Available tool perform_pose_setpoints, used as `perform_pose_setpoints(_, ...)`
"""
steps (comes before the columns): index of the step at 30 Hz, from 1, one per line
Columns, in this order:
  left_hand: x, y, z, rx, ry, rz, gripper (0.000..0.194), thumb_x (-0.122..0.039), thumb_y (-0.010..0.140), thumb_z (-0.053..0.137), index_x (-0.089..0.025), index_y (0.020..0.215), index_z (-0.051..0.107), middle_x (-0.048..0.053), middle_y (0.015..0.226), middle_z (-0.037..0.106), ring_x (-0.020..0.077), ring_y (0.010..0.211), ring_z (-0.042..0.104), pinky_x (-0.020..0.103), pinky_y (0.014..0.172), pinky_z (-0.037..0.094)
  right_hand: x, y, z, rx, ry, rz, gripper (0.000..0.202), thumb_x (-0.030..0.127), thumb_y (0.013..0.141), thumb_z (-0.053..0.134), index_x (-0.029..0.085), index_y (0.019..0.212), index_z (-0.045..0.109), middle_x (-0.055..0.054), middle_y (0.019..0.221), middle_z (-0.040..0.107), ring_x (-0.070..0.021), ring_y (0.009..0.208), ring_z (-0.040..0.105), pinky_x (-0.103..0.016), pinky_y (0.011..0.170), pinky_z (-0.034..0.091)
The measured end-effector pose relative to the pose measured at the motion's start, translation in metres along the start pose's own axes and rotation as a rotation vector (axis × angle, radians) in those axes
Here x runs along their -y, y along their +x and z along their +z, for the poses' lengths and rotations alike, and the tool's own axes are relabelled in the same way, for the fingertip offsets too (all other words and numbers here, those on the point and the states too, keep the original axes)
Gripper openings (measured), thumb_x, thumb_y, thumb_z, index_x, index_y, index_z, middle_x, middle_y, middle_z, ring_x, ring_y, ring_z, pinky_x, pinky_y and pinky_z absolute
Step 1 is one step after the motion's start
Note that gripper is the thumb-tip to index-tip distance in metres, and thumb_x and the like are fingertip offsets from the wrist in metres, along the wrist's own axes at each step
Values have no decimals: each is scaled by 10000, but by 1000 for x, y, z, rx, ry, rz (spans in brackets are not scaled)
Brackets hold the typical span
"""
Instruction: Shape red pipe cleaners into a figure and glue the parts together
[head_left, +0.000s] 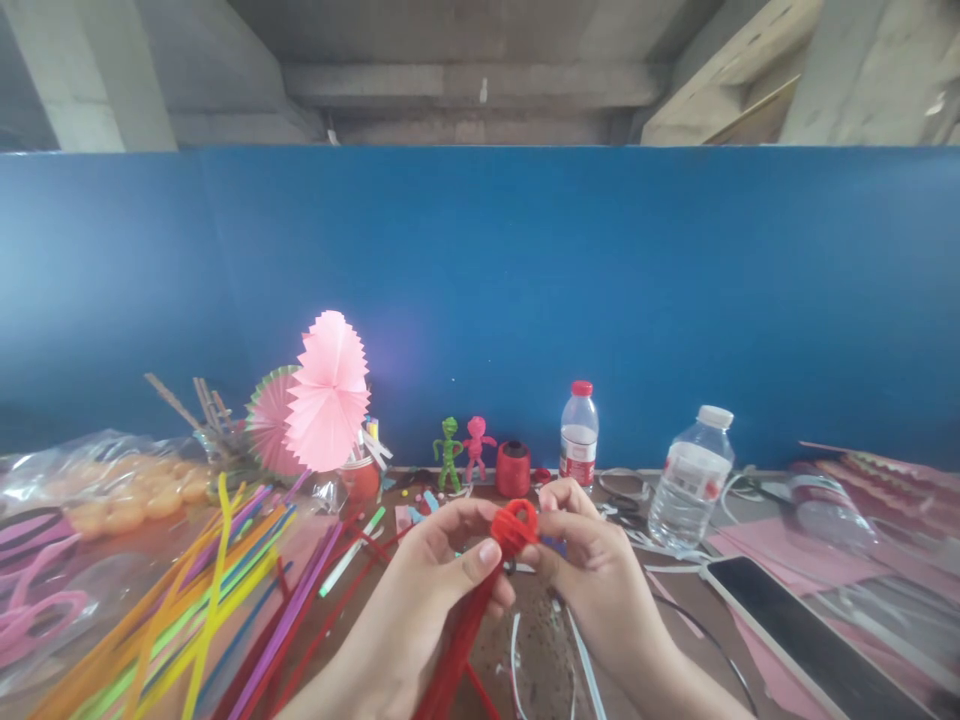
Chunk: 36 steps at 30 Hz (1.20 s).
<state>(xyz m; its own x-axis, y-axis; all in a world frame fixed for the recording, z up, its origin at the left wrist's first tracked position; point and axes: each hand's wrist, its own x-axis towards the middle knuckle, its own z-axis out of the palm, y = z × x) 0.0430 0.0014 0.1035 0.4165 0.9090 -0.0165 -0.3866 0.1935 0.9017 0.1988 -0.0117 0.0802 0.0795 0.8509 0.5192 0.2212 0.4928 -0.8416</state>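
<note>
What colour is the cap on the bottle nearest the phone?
White; the head view shows the cap best.

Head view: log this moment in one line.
left hand: holding fuzzy red strand bundle | right hand: pinching its looped end | behind: upright green figure, upright pink figure

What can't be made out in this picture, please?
In the head view:
- Right hand: grip on the looped red strands, hidden by its fingers.
- Long red strands: near ends, cut off by the bottom edge.
- White-edged black phone: near end, likewise.
- Red-capped clear plastic bottle: label text, too small.
</note>
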Motion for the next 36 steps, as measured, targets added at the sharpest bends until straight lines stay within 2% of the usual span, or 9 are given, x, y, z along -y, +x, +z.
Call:
perform_pose_setpoints(4, -1, 1, 0, -1, 0, 28, 220, -227, 705, 784, -147, 849, 638, -4, 618, 663, 82, 512, 613, 159, 493, 478, -9, 1, 0, 0, 136, -23, 27, 226, 757, 693, 250, 763, 704, 3, 770, 571, -167, 721, 531, -272, 643, 420)
perform_pose_setpoints(7, -1, 1, 1, 10, -33, 4, 206, -229, 721, 773, -144, 846, 633, -9, 610, 652, 72, 503, 597, 150, 482, 466, -12, 0, 1, -56, 160, -83, 108, 167, 757, 688, 266, 799, 681, 25, 740, 623, -148, 692, 566, -245, 633, 445)
perform_pose_setpoints(11, 2, 7, -4, 82, -112, -40, 239, -257, 683, 803, -141, 826, 652, -7, 542, 638, 55, 452, 560, 133, 457, 449, -12, -3, 0, -107, 35, -226, 161, 100, 789, 637, 259, 795, 664, 16, 819, 631, -144, 756, 602, -232, 663, 470)
perform_pose_setpoints(16, 6, 14, -12, 156, -250, -167, 248, -234, 636, 839, -115, 788, 683, -7, 520, 602, 28, 439, 534, 98, 444, 437, -14, -4, -2, -141, -114, -392, 175, 76, 825, 597, 237, 827, 663, -6, 871, 606, -126, 750, 606, -206, 635, 474)
perform_pose_setpoints(21, 9, 11, -8, 143, -345, -231, 251, -162, 627, 840, -102, 828, 702, -1, 588, 615, 18, 430, 540, 87, 420, 434, -16, -4, -4, -168, -160, -512, 199, 26, 816, 579, 208, 797, 658, -19, 832, 591, -119, 690, 588, -207, 583, 467)
perform_pose_setpoints(25, 13, 9, -6, 102, -363, -256, 285, -157, 642, 827, -122, 895, 698, 8, 591, 631, 33, 423, 551, 107, 432, 469, -19, -4, -4, -158, -164, -636, 249, -36, 795, 553, 192, 839, 644, -31, 800, 611, -135, 691, 587, -242, 619, 477)
perform_pose_setpoints(31, 10, 7, -1, -2, -226, -137, 244, -194, 649, 822, -130, 821, 662, -1, 573, 621, 51, 455, 558, 123, 446, 471, -19, -5, -1, -129, -173, -575, 272, -26, 796, 544, 205, 913, 627, -26, 816, 650, -134, 705, 612, -231, 629, 485)
perform_pose_setpoints(36, 7, 3, 7, -150, -75, 70, 264, -164, 642, 809, -164, 825, 618, 6, 737, 681, 90, 545, 620, 170, 523, 495, -18, -9, 6, -105, -172, -427, 298, 38, 818, 532, 235, 1033, 588, -22, 888, 670, -154, 780, 636, -262, 716, 509)
